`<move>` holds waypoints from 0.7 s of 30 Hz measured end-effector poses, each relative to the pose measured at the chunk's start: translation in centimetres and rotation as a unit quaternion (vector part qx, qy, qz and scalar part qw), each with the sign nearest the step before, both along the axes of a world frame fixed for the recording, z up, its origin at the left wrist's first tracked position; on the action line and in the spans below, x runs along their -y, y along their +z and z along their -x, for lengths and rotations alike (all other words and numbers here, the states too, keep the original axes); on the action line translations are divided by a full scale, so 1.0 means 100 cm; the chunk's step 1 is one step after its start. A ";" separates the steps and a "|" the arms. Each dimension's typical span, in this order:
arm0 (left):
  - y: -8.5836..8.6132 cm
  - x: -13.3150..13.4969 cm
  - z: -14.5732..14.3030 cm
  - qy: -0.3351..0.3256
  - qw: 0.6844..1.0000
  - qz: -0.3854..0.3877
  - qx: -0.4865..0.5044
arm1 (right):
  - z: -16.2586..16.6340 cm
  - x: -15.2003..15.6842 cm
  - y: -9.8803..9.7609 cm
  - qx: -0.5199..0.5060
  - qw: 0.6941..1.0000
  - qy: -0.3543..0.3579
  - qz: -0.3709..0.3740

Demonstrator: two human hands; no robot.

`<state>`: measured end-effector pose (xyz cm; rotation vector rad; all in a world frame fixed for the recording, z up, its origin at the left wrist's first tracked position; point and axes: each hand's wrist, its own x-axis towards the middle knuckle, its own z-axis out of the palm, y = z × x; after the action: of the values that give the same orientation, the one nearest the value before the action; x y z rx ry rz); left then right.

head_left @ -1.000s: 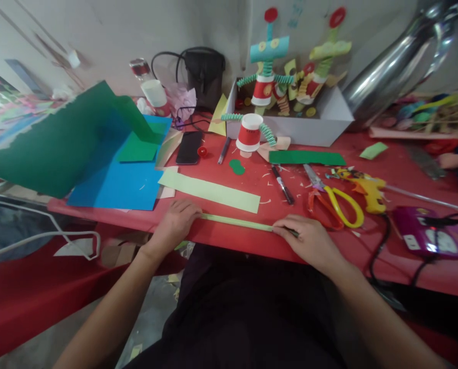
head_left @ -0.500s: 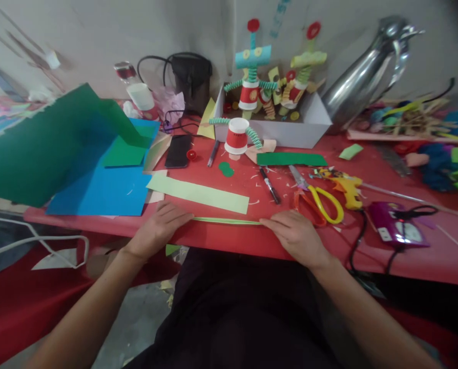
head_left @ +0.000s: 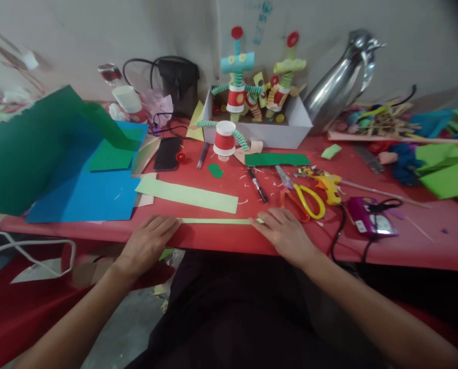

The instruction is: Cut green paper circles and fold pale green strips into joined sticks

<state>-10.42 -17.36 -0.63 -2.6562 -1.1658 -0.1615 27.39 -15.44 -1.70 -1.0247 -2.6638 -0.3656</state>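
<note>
A narrow, light green paper strip (head_left: 215, 221) lies straight along the front of the red-covered table. My left hand (head_left: 149, 238) holds its left end down under bent fingers. At the other end, my right hand (head_left: 285, 231) presses the strip with its fingertips, and a short bit of it shows past them. Just behind the strip lies a wider light green paper piece (head_left: 190, 196). Scissors with yellow handles (head_left: 309, 200) rest beyond my right hand, near a black marker (head_left: 257, 185).
A paper cup figure (head_left: 225, 139) stands mid-table before a white box (head_left: 267, 134) of similar figures. Blue card (head_left: 86, 197) lies left under green card (head_left: 33, 154). At right are a yellow glue gun (head_left: 331, 187), a purple device (head_left: 371, 218) and a metal jug (head_left: 338, 79).
Two edges showed on the strip before; now it looks like one flat narrow band against the table. Both hands stay at its ends. The view has shifted slightly to the right.
</note>
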 end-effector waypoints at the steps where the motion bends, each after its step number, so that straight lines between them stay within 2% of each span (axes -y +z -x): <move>1: -0.002 0.003 -0.006 0.011 1.000 -0.004 -0.006 | 0.000 0.000 0.001 0.004 1.000 -0.001 0.000; 6: -0.002 0.016 -0.051 0.093 0.995 0.015 -0.037 | 0.005 0.000 0.006 0.033 0.999 0.006 0.007; 10: 0.002 0.021 -0.076 0.164 0.986 0.011 -0.007 | 0.005 0.005 0.009 0.049 0.999 -0.018 0.011; 12: 0.000 0.021 -0.081 0.171 0.985 0.007 0.012 | 0.002 0.010 0.006 0.044 0.998 -0.038 0.002; 15: -0.008 0.018 -0.085 0.143 0.989 0.003 0.037 | -0.002 0.020 -0.001 0.019 0.998 -0.064 -0.007; 18: -0.015 0.016 -0.097 0.111 0.993 0.012 0.042 | -0.002 0.031 -0.008 -0.007 0.995 -0.098 0.011; 21: -0.016 0.018 -0.115 0.129 0.991 0.005 0.046 | 0.003 0.042 -0.010 -0.042 0.989 -0.129 0.050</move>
<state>1.09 -19.19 -2.25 -2.4990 -1.5297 -0.2339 27.05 -19.62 -2.68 -1.3906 -2.5021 -0.2340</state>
